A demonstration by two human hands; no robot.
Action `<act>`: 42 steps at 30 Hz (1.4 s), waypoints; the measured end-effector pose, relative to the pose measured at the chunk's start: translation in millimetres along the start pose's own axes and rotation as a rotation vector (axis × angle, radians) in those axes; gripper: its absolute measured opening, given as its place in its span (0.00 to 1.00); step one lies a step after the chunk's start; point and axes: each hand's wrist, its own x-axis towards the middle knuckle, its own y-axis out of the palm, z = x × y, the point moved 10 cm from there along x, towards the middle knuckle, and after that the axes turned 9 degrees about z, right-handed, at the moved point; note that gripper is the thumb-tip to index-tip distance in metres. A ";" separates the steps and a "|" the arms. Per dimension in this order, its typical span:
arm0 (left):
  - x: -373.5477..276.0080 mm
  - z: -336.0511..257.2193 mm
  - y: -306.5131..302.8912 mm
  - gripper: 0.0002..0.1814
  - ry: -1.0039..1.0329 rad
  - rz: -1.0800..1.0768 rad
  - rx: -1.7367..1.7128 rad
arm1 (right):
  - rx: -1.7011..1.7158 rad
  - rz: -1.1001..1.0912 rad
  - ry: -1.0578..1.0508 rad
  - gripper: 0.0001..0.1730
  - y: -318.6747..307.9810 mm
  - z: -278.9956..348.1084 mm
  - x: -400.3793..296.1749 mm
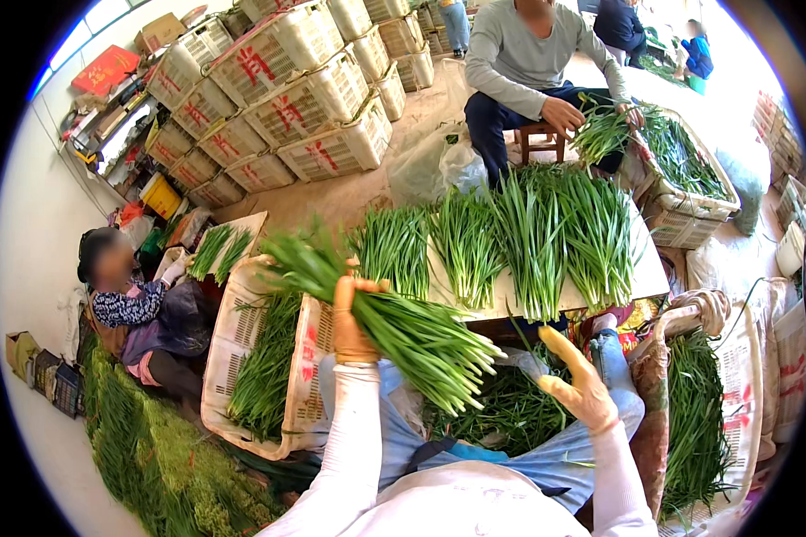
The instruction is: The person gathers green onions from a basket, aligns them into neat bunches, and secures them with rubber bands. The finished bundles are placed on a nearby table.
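My left hand (354, 321), in a tan glove, grips a thick bunch of long green leaves with pale stems, apparently Chinese chives (416, 339). The bunch slants above my lap, its cut stem ends pointing right and its leafy tips blurred at the upper left. My right hand (579, 379), in a yellowish glove, is held apart from the bunch with thumb and fingers spread and nothing in it. Just beyond, several sorted bunches of chives (534, 248) lie side by side on a pale board (648, 275). Loose leaves (504, 403) are heaped between my knees.
To my left stands a plastic crate (218, 376) holding bunches; another crate (745, 403) with greens is at my right. Across the board a seated person (537, 74) handles chives beside a filled crate (692, 201). Another person (141, 302) sits at left. Stacked crates (295, 87) stand behind.
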 end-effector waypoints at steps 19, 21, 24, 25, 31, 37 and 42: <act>15.9 114.5 106.5 0.25 -0.476 0.382 0.228 | 1.641 -0.042 0.025 0.37 76.9 -77.1 27.5; 16.8 103.9 81.7 0.22 -0.458 0.330 0.160 | 1.614 -0.114 -0.033 0.42 44.9 -74.6 14.6; 10.8 100.3 26.1 0.20 -0.501 0.255 0.135 | 1.476 -0.183 -0.108 0.43 -15.2 -72.1 -0.3; 9.0 101.7 6.2 0.19 -0.514 0.221 0.116 | 1.418 -0.199 -0.129 0.44 -38.7 -62.3 1.2; -1.2 138.4 -71.5 0.17 -0.597 0.027 0.136 | 0.993 -0.296 0.099 0.28 -124.4 -55.0 51.3; 1.1 206.8 -15.1 0.22 -0.704 0.173 0.285 | 0.420 -0.360 0.280 0.23 -123.7 -122.3 157.4; 18.3 218.1 -5.8 0.21 -0.603 0.242 0.330 | -0.425 -0.430 0.729 0.60 -95.4 -230.8 178.5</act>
